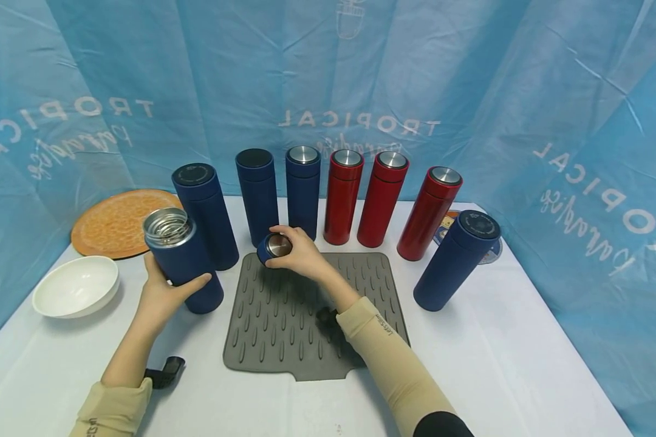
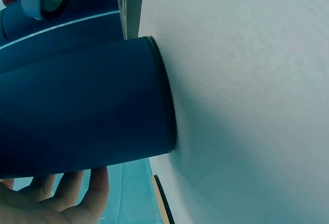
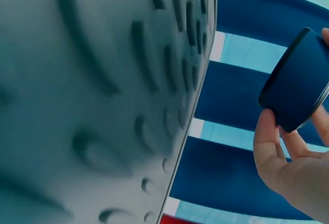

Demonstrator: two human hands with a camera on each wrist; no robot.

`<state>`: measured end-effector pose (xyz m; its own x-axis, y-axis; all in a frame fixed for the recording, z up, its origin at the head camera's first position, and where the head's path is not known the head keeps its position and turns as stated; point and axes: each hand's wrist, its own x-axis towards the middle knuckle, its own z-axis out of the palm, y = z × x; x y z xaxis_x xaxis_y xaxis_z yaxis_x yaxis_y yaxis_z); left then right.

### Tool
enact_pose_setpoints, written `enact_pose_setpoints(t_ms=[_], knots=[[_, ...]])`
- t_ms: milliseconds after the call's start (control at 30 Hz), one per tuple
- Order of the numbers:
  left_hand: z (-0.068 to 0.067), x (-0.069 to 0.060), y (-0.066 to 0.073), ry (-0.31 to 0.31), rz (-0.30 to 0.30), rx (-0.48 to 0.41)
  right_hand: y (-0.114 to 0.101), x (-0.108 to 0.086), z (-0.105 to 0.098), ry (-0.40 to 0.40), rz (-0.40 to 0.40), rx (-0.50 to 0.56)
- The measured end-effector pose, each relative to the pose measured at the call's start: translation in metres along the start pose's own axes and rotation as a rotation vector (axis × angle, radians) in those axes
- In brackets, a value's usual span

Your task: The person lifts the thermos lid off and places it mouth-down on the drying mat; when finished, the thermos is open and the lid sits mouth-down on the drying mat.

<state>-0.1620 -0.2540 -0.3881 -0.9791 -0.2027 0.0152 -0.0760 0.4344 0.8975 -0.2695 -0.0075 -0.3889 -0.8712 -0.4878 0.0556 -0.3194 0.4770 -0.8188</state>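
My left hand (image 1: 165,295) grips a lidless blue thermos bottle (image 1: 184,261) low on its side, thumb and fingers around it. Its steel mouth shows a wire-like strainer inside. In the left wrist view the base of this bottle (image 2: 92,106) meets the white cloth, and the fingers curl along its side. Over the far left part of a grey ribbed mat (image 1: 306,328), my right hand (image 1: 300,254) pinches a blue lid (image 1: 278,245) with a steel disc. The right wrist view shows this lid (image 3: 298,80) tilted between thumb and fingers, held off the mat.
Behind the hands stand capped blue bottles (image 1: 208,218) and three red bottles (image 1: 343,200). One more blue bottle (image 1: 454,264) stands at the right, partly covering a round patterned mat (image 1: 492,254). A white bowl (image 1: 76,288) and an orange round board (image 1: 121,221) lie at the left.
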Motion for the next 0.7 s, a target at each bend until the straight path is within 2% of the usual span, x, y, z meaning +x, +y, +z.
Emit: enact_pose_setpoints(t_ms=[167, 433, 700], knots=[[0.000, 0.000, 0.001, 0.005, -0.009, 0.008, -0.002, 0.007, 0.012, 0.012, 0.037, -0.108], [0.000, 0.001, 0.000, 0.010, -0.014, 0.025, 0.003, 0.016, 0.028, -0.014, 0.020, -0.262], [0.000, 0.001, -0.002, 0.002, -0.014, 0.020, 0.005, 0.019, 0.030, -0.045, -0.006, -0.305]])
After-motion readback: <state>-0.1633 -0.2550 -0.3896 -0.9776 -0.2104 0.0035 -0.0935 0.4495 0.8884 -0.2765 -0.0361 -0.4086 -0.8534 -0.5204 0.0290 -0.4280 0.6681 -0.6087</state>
